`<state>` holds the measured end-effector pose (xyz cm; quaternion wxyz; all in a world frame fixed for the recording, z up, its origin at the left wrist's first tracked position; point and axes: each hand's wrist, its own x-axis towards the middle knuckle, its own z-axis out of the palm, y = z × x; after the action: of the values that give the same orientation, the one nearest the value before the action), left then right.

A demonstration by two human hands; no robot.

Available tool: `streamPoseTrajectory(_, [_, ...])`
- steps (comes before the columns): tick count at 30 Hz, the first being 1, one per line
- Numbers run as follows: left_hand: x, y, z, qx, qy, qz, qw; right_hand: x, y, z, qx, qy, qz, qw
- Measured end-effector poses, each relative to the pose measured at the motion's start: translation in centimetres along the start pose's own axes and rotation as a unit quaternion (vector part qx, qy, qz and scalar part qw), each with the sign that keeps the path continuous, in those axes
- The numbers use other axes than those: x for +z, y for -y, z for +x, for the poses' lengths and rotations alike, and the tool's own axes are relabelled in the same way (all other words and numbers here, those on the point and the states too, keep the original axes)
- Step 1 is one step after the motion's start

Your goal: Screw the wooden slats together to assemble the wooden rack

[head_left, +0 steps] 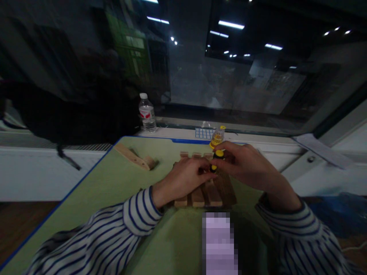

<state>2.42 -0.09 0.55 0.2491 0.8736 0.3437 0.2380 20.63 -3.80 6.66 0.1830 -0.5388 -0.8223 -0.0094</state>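
A stubby black and yellow screwdriver [219, 154] is gripped between the thumb and fingers of my right hand [252, 166], its yellow cap facing up. My left hand [182, 175] reaches in beside the tool's lower end, thumb and fingers pinched together. Whatever the left fingertips hold is hidden. Both hands are over a slatted wooden piece [197, 199] on the green table [114, 191]. Its slats show in front of and behind the left hand. The screwdriver's tip cannot be seen.
A loose wooden part [133, 157] lies at the table's far left. Behind the hands stands a small yellow-capped bottle [217, 138]. A water bottle [147, 116] is on the windowsill beside a black bag [94, 114]. A pixelated purple patch [219, 244] covers the near centre.
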Motion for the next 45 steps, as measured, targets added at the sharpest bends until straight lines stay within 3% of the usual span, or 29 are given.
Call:
streamPoseTrajectory(7, [0.15,0.40,-0.03,0.008,-0.002,0.002,1.000,0.16,-0.15,-0.20,0.002,0.005,0.038,0.999])
streamPoseTrajectory(14, [-0.11,0.44,-0.06,0.031,0.024,0.002,0.999,0.19,-0.79,-0.41,-0.041,0.025,0.103,0.993])
streamPoseTrajectory(34, [-0.16,0.20,0.10,0.015,0.008,-0.011,1.000,0.26,-0.36,-0.11,-0.003,-0.004,0.050,0.999])
streamPoseTrajectory(45, [-0.53,-0.05,-0.01,0.026,0.029,-0.021,0.999,-0.22,-0.88,-0.61,-0.026,0.042,0.094,0.994])
